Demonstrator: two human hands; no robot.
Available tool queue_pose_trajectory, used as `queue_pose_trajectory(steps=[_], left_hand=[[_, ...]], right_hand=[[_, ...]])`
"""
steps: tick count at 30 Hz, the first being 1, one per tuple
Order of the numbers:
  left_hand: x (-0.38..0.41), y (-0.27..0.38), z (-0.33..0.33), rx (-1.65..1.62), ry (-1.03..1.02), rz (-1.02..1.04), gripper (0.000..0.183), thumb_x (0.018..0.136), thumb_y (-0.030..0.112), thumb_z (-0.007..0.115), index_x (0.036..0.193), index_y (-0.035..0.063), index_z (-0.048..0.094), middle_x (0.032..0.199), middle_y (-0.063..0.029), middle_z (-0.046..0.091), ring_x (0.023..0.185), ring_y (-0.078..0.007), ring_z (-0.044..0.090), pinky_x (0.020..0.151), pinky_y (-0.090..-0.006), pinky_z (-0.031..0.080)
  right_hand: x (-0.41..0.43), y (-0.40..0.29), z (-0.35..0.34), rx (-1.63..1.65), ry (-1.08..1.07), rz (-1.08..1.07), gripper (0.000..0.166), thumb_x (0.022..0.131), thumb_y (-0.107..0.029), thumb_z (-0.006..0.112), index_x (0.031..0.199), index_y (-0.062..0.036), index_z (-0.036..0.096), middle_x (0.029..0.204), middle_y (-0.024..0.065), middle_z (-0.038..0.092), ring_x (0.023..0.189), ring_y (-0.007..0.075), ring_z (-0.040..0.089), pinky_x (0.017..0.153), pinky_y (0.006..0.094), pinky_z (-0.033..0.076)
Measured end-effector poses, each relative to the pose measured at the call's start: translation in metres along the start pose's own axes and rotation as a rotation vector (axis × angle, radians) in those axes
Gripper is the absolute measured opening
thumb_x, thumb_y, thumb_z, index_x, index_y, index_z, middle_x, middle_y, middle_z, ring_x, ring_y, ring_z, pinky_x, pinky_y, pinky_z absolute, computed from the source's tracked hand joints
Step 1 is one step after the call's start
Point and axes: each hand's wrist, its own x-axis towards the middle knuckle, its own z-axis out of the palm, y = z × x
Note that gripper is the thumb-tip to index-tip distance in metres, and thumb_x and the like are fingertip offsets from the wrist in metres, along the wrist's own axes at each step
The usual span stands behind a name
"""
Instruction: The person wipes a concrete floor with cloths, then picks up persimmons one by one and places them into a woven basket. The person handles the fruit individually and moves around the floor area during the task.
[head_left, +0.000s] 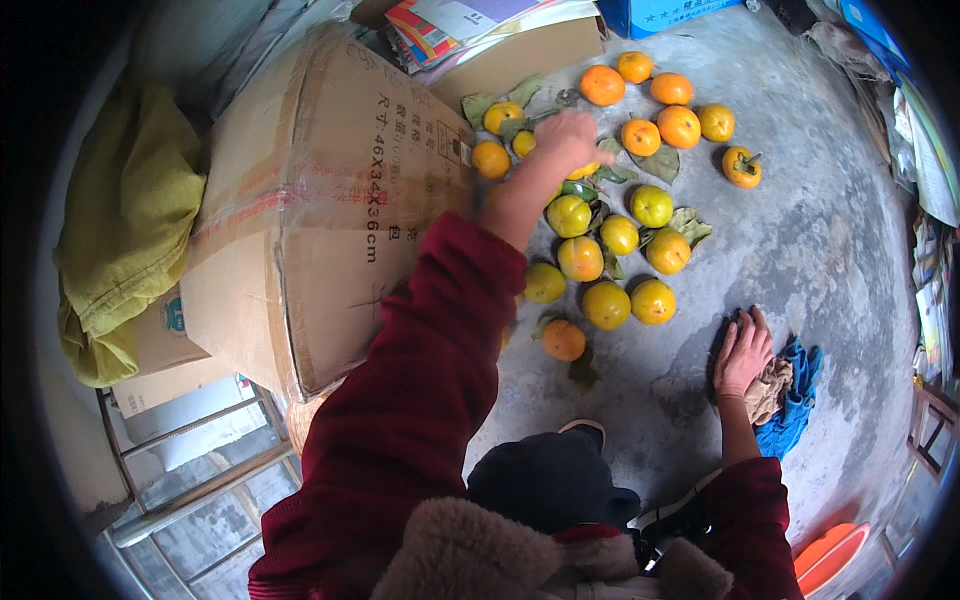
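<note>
Many orange and yellow-green persimmons (606, 305) lie on the grey concrete floor, several with green leaves (661, 163) among them. My left hand (566, 141) reaches over the upper left of the group, close to a few fruits and leaves; it is blurred, and what its fingers touch is hidden. My right hand (742, 352) rests low at the right, its fingers spread on the floor. Its edge lies against a crumpled brown cloth (769, 391) and a blue cloth (801, 401). One persimmon (742, 166) with its stem up sits apart at the upper right.
A large taped cardboard box (337, 202) stands left of the fruit, beside my left arm. Behind it are an open carton (517, 60) with papers and a blue box (667, 16). An olive cloth (127, 225) hangs far left, above a metal rack (202, 487). An orange-red object (829, 559) lies lower right.
</note>
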Motion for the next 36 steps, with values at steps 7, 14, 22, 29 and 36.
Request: queue_pose_trajectory(steps=[7, 14, 22, 29, 36], left_hand=[[0.081, 0.005, 0.010, 0.028, 0.623, 0.024, 0.071, 0.070, 0.048, 0.080, 0.123, 0.0068, 0.057, 0.122, -0.0153, 0.058, 0.112, -0.0352, 0.057, 0.094, -0.0443, 0.049], [0.106, 0.008, 0.029, -0.024, 0.483, -0.166, 0.079, 0.066, 0.051, 0.083, 0.125, 0.0139, 0.047, 0.125, -0.0147, 0.053, 0.115, -0.0327, 0.057, 0.092, -0.0451, 0.050], [0.103, 0.004, 0.031, -0.039, 0.537, -0.119, 0.074, 0.066, 0.045, 0.085, 0.121, 0.0117, 0.050, 0.121, -0.0164, 0.054, 0.113, -0.0363, 0.056, 0.092, -0.0447, 0.049], [0.096, 0.008, 0.028, 0.013, 0.551, -0.109, 0.071, 0.068, 0.039, 0.085, 0.122, 0.0099, 0.050, 0.119, -0.0178, 0.054, 0.113, -0.0376, 0.054, 0.095, -0.0446, 0.047], [0.103, -0.011, 0.022, -0.073, 0.680, -0.098, 0.072, 0.066, 0.037, 0.086, 0.121, 0.0073, 0.049, 0.120, -0.0184, 0.053, 0.113, -0.0393, 0.052, 0.097, -0.0452, 0.045]], right_hand=[[0.003, -0.008, -0.001, 0.033, -0.013, -0.009, 0.032, 0.095, -0.025, 0.055, 0.125, -0.0137, 0.056, 0.137, 0.0078, 0.051, 0.124, 0.0309, 0.046, 0.101, 0.0451, 0.035], [0.003, -0.005, -0.004, 0.062, -0.035, 0.007, 0.032, 0.094, -0.024, 0.056, 0.123, -0.0119, 0.057, 0.137, 0.0082, 0.050, 0.125, 0.0309, 0.046, 0.101, 0.0454, 0.034], [0.004, -0.006, -0.004, 0.065, -0.039, -0.001, 0.033, 0.094, -0.024, 0.056, 0.125, -0.0112, 0.055, 0.138, 0.0096, 0.049, 0.126, 0.0313, 0.045, 0.101, 0.0454, 0.034], [0.004, -0.004, -0.004, 0.056, -0.037, 0.001, 0.034, 0.094, -0.024, 0.056, 0.126, -0.0112, 0.055, 0.138, 0.0094, 0.049, 0.126, 0.0309, 0.045, 0.101, 0.0452, 0.033], [0.005, -0.007, -0.005, 0.077, -0.042, 0.005, 0.034, 0.094, -0.024, 0.057, 0.126, -0.0120, 0.055, 0.139, 0.0087, 0.049, 0.126, 0.0304, 0.045, 0.101, 0.0456, 0.033]])
